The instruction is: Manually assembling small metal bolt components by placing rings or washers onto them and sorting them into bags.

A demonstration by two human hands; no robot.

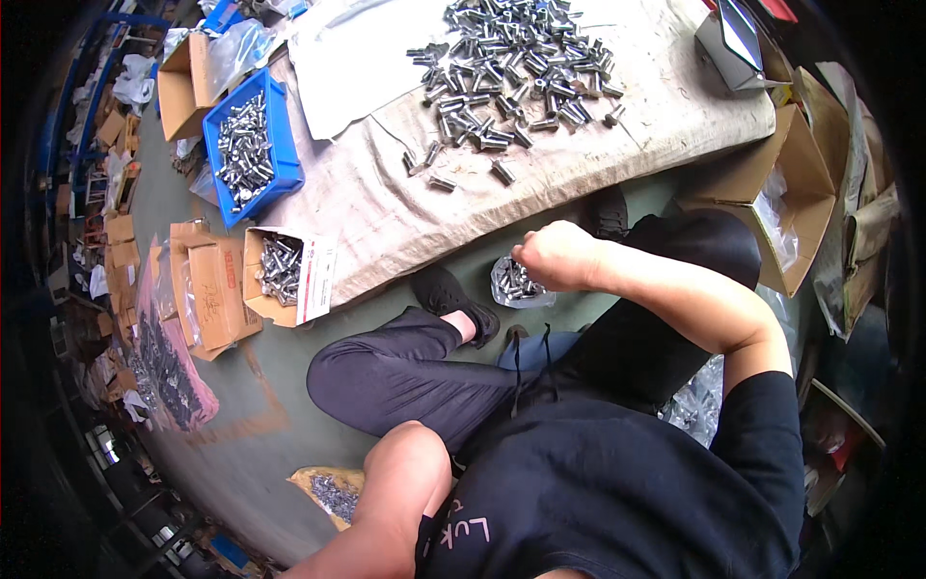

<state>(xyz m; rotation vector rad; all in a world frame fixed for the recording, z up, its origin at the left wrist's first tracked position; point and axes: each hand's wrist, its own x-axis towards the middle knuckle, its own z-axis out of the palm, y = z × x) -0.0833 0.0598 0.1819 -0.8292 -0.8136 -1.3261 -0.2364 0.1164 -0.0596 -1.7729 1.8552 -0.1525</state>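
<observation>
Bolts (516, 72) lie heaped on the desk (675, 101); beside it, the right hand (559, 256) is curled closed at a bag (533, 301), contents hidden; left hand unseen.

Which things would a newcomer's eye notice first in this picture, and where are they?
Probably the large heap of shiny silver metal bolts on the beige cloth-covered table, at top centre. Next, the bright blue rectangular plastic bin of similar bolts, at upper left. Then the bare right hand, curled beside bolts in clear plastic, near the centre.
</observation>
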